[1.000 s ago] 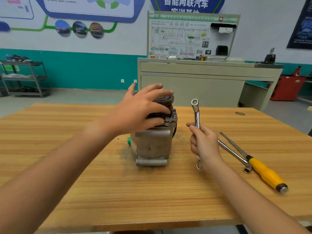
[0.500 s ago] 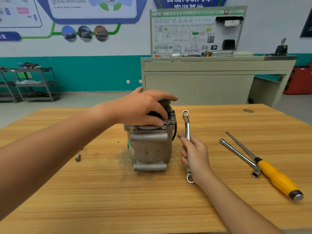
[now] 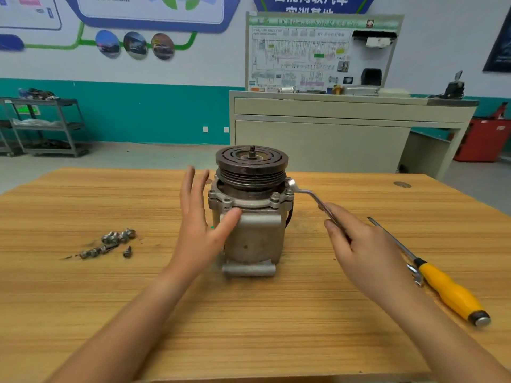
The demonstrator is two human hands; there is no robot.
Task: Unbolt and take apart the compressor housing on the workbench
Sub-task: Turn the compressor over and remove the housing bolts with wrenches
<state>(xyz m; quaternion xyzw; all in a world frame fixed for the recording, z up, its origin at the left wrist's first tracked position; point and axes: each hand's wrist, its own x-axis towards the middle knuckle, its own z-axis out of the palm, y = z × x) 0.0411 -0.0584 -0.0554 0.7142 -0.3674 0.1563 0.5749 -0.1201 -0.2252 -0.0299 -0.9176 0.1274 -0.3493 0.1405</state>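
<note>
1. The compressor (image 3: pixel 253 239) stood upright near the middle of the wooden table (image 3: pixel 249 327). Its dark grooved pulley (image 3: pixel 251 164) was on top, with a short threaded stub poking up from the centre.
2. The left hand (image 3: pixel 197 230) was just beside the housing's left flank. Its grip was spread, with the fingers straight, pointing upward and holding nothing. The thumb reached across the front of the casing, and its tip lay against the metal just under the flange.
3. The right hand (image 3: pixel 365 252) was to the right of the compressor, its grip curled round the handle of a wrench (image 3: pixel 311 196).
4. The wrench's cranked shaft ran up and to the left from that hand. Its ring end sat on a bolt at the flange's right corner, tucked just under the pulley rim.
5. Some loose bolts (image 3: pixel 110 243) lay in a small heap on the table to the left, well apart from the compressor. One lay a little away from the others.
6. A screwdriver (image 3: pixel 453 295) with a yellow handle lay near the table's right edge, its thin shaft pointing away toward the far side. A bit of another metal tool showed beside it, mostly hidden behind the right wrist, and I could not tell what it was.
7. Behind the table stood a pale cabinet (image 3: pixel 331 134) carrying a wiring-diagram board (image 3: pixel 304 53). A metal shelf trolley (image 3: pixel 47 125) stood against the teal wall on the left.
</note>
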